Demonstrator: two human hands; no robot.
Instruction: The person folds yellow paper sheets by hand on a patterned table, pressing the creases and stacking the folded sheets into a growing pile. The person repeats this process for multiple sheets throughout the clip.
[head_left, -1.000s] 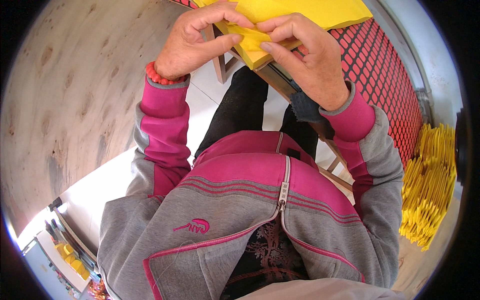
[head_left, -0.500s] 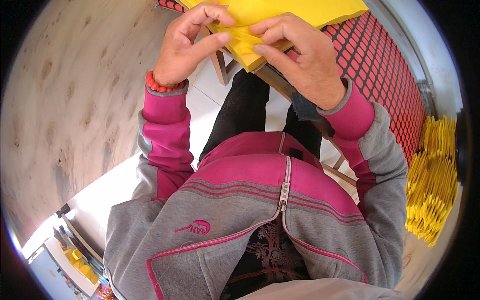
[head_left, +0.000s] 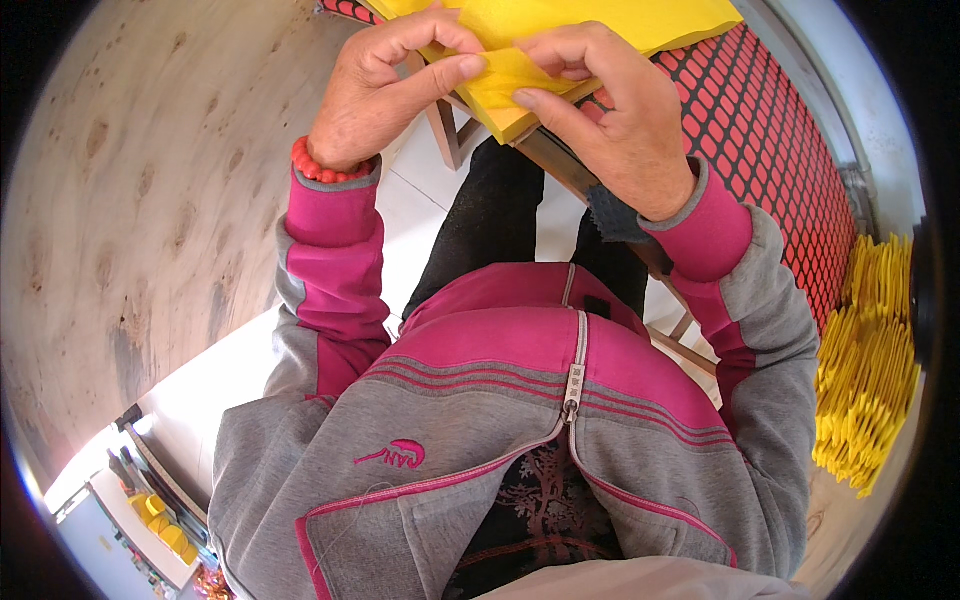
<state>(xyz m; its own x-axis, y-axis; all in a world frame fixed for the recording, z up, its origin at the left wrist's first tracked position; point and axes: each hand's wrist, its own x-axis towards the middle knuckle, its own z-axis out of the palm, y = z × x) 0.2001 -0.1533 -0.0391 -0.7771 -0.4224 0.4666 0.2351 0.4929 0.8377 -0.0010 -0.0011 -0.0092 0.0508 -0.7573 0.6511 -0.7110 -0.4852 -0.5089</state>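
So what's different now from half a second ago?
The left hand has moved a little to the right, and its thumb and finger have closed on the edge of the yellow flap, which now stretches between both hands. The right hand is still at the flap's other side, and the yellow pile stayed put.

Matt yellow cloth-like sheet (head_left: 640, 22), creased where the fingers meet it.
Grey-and-magenta zipped jacket (head_left: 470, 345) of soft matt knit; silver metal zip pull (head_left: 575, 383), shiny; round red bracelet beads (head_left: 322, 170), glossy; pale knotted board (head_left: 150, 200), wood-grained.
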